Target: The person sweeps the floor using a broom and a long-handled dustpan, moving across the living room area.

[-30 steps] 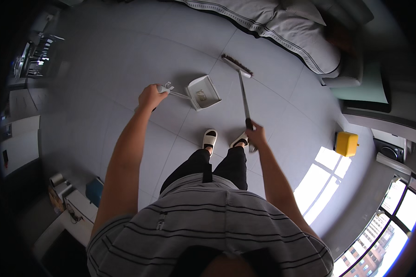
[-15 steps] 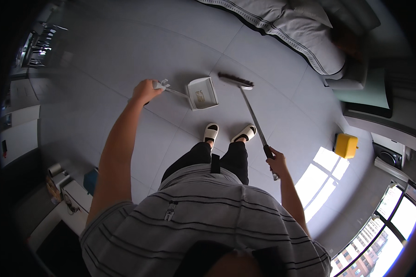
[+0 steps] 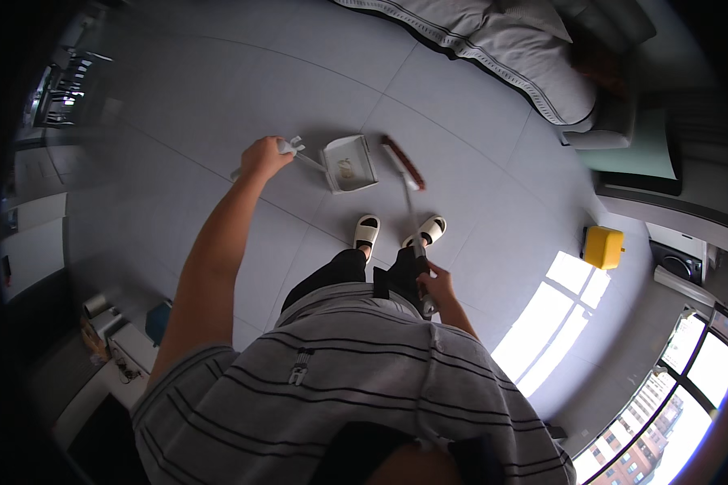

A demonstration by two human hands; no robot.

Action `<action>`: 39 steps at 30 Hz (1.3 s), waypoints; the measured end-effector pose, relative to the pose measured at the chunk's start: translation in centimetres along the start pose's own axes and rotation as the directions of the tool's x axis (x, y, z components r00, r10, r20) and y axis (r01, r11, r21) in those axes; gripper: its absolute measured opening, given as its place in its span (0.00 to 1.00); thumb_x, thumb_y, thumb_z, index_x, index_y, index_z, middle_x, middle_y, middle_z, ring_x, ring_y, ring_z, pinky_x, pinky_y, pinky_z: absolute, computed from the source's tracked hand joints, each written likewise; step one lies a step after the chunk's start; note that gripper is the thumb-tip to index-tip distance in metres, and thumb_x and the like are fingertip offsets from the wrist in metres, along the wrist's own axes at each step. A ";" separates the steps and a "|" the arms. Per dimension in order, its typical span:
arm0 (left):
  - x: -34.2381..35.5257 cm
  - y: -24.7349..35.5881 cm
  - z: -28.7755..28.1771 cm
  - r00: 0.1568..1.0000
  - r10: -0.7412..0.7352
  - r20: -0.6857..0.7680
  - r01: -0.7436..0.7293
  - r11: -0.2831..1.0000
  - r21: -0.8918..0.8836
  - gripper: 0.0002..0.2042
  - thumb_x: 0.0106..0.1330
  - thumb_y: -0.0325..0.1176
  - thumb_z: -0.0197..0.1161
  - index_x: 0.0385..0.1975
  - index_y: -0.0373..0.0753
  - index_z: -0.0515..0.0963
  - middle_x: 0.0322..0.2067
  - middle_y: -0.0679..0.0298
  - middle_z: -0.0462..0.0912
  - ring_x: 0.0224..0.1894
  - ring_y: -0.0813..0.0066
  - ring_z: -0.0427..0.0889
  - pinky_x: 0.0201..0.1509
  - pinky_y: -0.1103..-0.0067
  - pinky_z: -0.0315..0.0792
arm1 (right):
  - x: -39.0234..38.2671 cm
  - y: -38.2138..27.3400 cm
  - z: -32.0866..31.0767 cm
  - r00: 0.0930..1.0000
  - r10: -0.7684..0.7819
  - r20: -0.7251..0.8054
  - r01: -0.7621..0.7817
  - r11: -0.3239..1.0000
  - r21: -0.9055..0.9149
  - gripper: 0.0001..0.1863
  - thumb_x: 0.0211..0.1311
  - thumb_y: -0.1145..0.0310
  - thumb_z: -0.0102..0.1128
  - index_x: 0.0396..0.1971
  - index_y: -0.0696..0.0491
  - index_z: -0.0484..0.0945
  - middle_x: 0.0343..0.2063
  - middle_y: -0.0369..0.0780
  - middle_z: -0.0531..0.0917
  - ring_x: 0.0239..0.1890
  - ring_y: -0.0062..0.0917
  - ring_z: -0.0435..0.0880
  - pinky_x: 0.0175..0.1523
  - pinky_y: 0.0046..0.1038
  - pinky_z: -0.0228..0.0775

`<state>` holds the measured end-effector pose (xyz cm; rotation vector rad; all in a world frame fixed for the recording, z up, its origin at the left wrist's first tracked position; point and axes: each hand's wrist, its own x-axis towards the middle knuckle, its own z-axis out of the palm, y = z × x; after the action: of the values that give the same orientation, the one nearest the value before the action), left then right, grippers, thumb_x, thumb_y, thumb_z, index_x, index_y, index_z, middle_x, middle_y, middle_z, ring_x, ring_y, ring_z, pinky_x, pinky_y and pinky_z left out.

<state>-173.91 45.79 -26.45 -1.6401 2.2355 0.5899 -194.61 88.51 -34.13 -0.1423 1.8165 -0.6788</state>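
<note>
The left hand (image 3: pixel 267 158) grips a pale grey, long-handled dustpan (image 3: pixel 361 153). The right hand (image 3: pixel 438 283) holds a reddish-brown-bristled, long-handled broom (image 3: pixel 404 164).

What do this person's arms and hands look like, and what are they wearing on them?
The left hand and right hand are bare, with no gloves visible, and both forearms are uncovered. The left sleeve is short and grey with thin dark stripes, matching the shirt. No cables show on either arm.

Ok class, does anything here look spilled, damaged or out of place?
Nothing really stands out: the left hand grips the dustpan, pale debris lies inside it, and the right hand holds the broom, with no visible damage.
</note>
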 end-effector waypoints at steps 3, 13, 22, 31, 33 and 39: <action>0.0 0.1 0.1 1.000 -0.013 -0.012 0.013 1.000 0.003 0.18 0.50 0.45 0.64 0.40 0.47 0.78 0.34 0.64 0.81 0.38 0.66 0.80 0.40 0.72 0.73 | -3.9 -2.7 -1.6 0.976 0.080 0.204 -0.136 0.951 0.278 0.30 0.48 0.78 0.55 0.56 0.57 0.66 0.14 0.38 0.74 0.12 0.22 0.72 0.15 0.24 0.64; -3.2 -3.8 0.8 1.000 -0.009 -0.030 0.005 0.994 -0.114 0.16 0.50 0.45 0.64 0.38 0.46 0.78 0.32 0.64 0.82 0.37 0.66 0.80 0.38 0.71 0.73 | 0.7 -8.8 -4.4 0.994 -0.056 0.098 0.038 0.983 0.178 0.31 0.44 0.83 0.54 0.54 0.57 0.67 0.13 0.41 0.74 0.09 0.23 0.71 0.13 0.24 0.64; -9.1 -7.2 3.3 0.987 -0.147 -0.067 0.134 0.977 -0.166 0.16 0.49 0.45 0.64 0.37 0.47 0.80 0.30 0.63 0.82 0.35 0.65 0.81 0.37 0.72 0.73 | 19.3 -17.5 -4.9 0.979 -0.200 0.034 0.203 0.964 -0.169 0.24 0.44 0.76 0.58 0.47 0.57 0.74 0.15 0.37 0.75 0.14 0.20 0.73 0.18 0.26 0.67; -10.7 -6.7 2.8 0.973 -0.211 -0.094 0.183 0.953 -0.241 0.16 0.50 0.43 0.63 0.38 0.45 0.79 0.30 0.61 0.82 0.35 0.62 0.80 0.37 0.70 0.73 | 5.3 -4.2 -2.6 0.984 -0.007 0.177 0.043 0.979 -0.201 0.30 0.44 0.76 0.57 0.54 0.55 0.69 0.14 0.39 0.75 0.12 0.20 0.71 0.17 0.24 0.65; -10.5 -6.5 3.1 0.974 -0.205 -0.095 0.179 0.957 -0.230 0.16 0.50 0.43 0.63 0.38 0.45 0.79 0.30 0.61 0.82 0.35 0.62 0.80 0.37 0.70 0.73 | 0.3 -3.0 -3.3 0.966 0.038 0.254 0.004 0.987 -0.160 0.32 0.41 0.78 0.58 0.55 0.56 0.68 0.15 0.38 0.76 0.15 0.18 0.72 0.20 0.23 0.65; -10.7 -5.9 3.3 0.986 -0.145 -0.080 0.124 0.966 -0.226 0.18 0.49 0.46 0.62 0.37 0.43 0.80 0.32 0.57 0.82 0.36 0.57 0.80 0.37 0.68 0.73 | -11.3 1.9 -3.9 0.978 0.077 0.196 -0.107 0.983 0.150 0.33 0.44 0.82 0.57 0.57 0.55 0.66 0.15 0.37 0.77 0.11 0.18 0.71 0.16 0.22 0.65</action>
<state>-165.13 54.74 -25.15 -1.9502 2.1663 0.7611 -193.67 96.35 -24.87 -0.0148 1.5703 -0.7172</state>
